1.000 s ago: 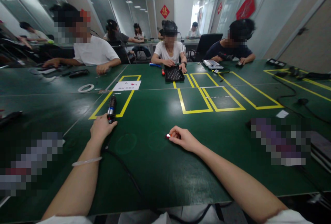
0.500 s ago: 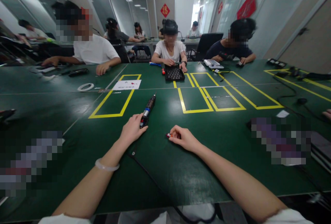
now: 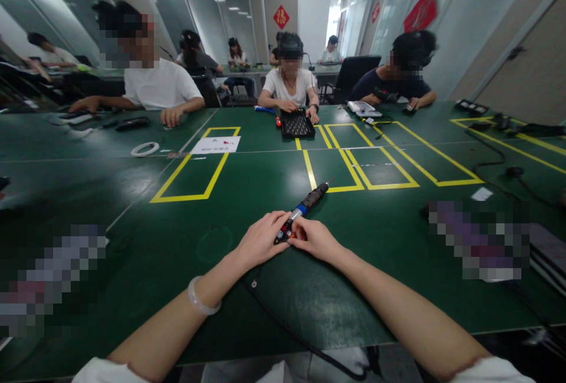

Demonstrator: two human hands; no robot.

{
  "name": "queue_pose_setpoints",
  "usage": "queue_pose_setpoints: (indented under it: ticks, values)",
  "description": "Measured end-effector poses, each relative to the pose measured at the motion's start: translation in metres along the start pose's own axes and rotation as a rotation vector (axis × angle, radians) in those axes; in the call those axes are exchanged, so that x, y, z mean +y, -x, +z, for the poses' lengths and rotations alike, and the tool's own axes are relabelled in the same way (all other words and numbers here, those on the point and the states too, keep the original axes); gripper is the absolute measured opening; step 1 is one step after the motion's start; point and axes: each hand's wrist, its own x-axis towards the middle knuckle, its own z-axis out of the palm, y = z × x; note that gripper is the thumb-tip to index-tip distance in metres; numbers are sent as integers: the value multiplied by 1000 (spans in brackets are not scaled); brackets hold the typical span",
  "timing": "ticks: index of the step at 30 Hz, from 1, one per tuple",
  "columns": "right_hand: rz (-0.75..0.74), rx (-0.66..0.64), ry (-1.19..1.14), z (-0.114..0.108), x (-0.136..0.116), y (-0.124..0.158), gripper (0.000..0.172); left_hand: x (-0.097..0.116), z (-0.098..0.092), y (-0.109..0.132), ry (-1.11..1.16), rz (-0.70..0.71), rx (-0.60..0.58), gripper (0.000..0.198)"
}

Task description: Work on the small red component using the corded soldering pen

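Observation:
An electric screwdriver [image 3: 309, 199] lies slanted on the green table, its thin bit pointing away to the right. Its body is black with a blue band and a silver section, and small red and white parts show at the near end, where the casing looks open. My left hand [image 3: 264, 235] is closed around that near end. At the same end, my right hand [image 3: 315, 235] pinches a small red-and-white part, mostly hidden by the fingers. A black cord [image 3: 283, 325] runs from beneath my left hand toward the table's front edge.
Yellow tape outlines [image 3: 179, 198] mark the table. A printed sheet [image 3: 216, 145], a tape roll [image 3: 145, 149] and a black tray [image 3: 298, 125] lie farther back. Several people sit opposite. A blurred-out object [image 3: 475, 241] lies at the right.
My left hand has moved right with the screwdriver and tilted it further rightward. Its near end now meets my right hand, which has stayed nearly in place with the small part.

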Motion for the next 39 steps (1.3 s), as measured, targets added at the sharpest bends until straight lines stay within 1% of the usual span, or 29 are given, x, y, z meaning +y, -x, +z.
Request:
queue_pose_setpoints:
  ticks: [4, 10, 14, 19, 24, 27, 30, 33, 36, 39]
  values:
    - [-26, -5, -8, 0, -3, 1, 20, 1, 2, 0, 1, 12, -6, 65]
    - [-111, -46, -61, -1, -4, 3, 3, 0, 4, 0, -8, 10, -2, 65]
    - [-108, -47, -81, -3, -4, 3, 2, 2, 5, 0, -37, 6, 15, 63]
    - [-106, -2, -32, -5, -8, 3, 10, 4, 4, -1, -63, -14, 6, 56]
    - [-93, 22, -17, -7, -8, 3, 8, 8, 3, -2, -82, -19, 23, 54]
    - [-79, 24, -20, -10, -8, 4, 7, 7, 1, -2, -114, -28, 30, 53]
    - [-75, 10, -21, -11, -7, 5, 6, -3, -2, -2, -164, -54, 36, 54]
    - [-86, 2, -12, -12, -6, 4, 5, -20, -6, -2, -203, -124, 44, 56]
    - [-91, -5, 0, -11, -4, 4, 6, -43, -14, -2, -221, -235, 44, 57]
    - [-90, -16, 13, -11, -3, 4, 7, -70, -25, 1, -217, -383, 30, 59]
